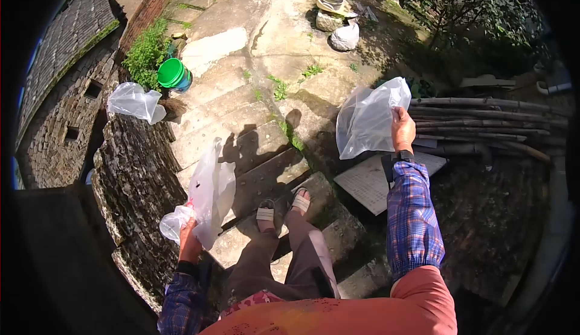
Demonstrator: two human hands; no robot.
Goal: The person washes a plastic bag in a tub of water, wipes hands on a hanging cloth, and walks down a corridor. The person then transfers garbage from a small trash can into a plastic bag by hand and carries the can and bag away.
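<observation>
My left hand (pixel 190 241) grips a translucent plastic bag (pixel 212 199) by its lower end, with a crumpled part bulging out on the far side of the fingers. A small red bit shows by the grip. Out to the right, my right hand (pixel 403 131) is closed on the top edge of a second translucent plastic bag (pixel 366 123), which hangs spread to the left. A third clear plastic bag (pixel 136 102) lies on the rough stone wall top at the left, touched by neither hand.
Stone steps (pixel 260 178) run down ahead of my sandalled feet. A green bucket (pixel 172 74) stands at the left beside bushes. Stacked bamboo poles (pixel 483 117) and a pale flat board (pixel 386 178) lie at right. A white sack (pixel 345 36) sits farther off.
</observation>
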